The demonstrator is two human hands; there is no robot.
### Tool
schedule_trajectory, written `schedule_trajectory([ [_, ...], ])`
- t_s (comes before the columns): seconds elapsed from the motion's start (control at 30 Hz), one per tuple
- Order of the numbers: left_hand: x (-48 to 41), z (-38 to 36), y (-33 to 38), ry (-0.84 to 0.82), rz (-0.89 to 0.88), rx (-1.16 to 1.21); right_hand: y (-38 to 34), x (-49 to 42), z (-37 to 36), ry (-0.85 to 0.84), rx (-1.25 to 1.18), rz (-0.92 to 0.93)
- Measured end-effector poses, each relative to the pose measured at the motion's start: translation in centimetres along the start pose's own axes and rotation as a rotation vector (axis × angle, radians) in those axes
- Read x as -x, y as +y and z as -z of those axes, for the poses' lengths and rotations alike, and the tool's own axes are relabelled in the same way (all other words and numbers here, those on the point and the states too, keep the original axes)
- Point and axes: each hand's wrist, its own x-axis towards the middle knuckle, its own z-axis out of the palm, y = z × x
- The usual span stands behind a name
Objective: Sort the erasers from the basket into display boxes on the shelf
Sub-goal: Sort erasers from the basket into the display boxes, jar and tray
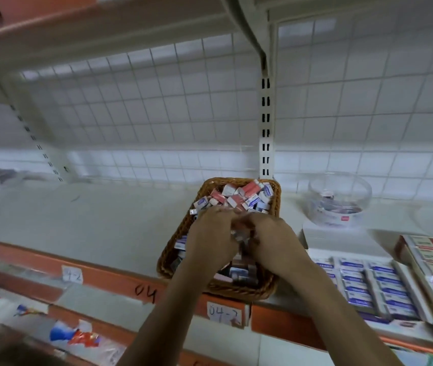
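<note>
A brown wicker basket (273,286) stands on the shelf, heaped with several small erasers (239,196) in white-blue and pink wrappers. Both my hands are down inside it, close together over the pile. My left hand (211,233) and my right hand (270,237) have their fingers curled inward around erasers between them; the picture is blurred there, so the exact pieces held are hard to make out. To the right, a white display box (405,276) holds rows of blue-and-white erasers, and a second box (405,247) beside it holds red-and-cream ones.
A clear round plastic tub (315,191) with a few items stands behind the display boxes. The shelf (91,223) runs left of the basket, with an orange front edge (104,276) carrying handwritten labels. A wire grid forms the back wall, and a lower shelf shows packaged goods.
</note>
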Motion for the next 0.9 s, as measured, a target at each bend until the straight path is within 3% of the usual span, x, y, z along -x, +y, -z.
schedule_trajectory([
  [0.13, 0.3, 0.2, -1.0, -0.201, -0.042, 0.046, -0.4, -0.7, -0.8, -0.131, 0.183, -0.002],
  [0.27, 0.1, -0.6, -1.6, -0.275, -0.069, -0.060, -0.6, -1.0, -1.6, -0.061, 0.357, 0.000],
  [0.53, -0.2, -0.4, -2.1, -0.202, -0.072, 0.043, 0.1, -0.7, -2.0, 0.019, 0.162, -0.024],
  [0.9, -0.8, 0.6, 0.5, 0.070, -0.045, 0.299, 0.4, 0.2, 0.5, 0.191, -0.137, -0.059],
])
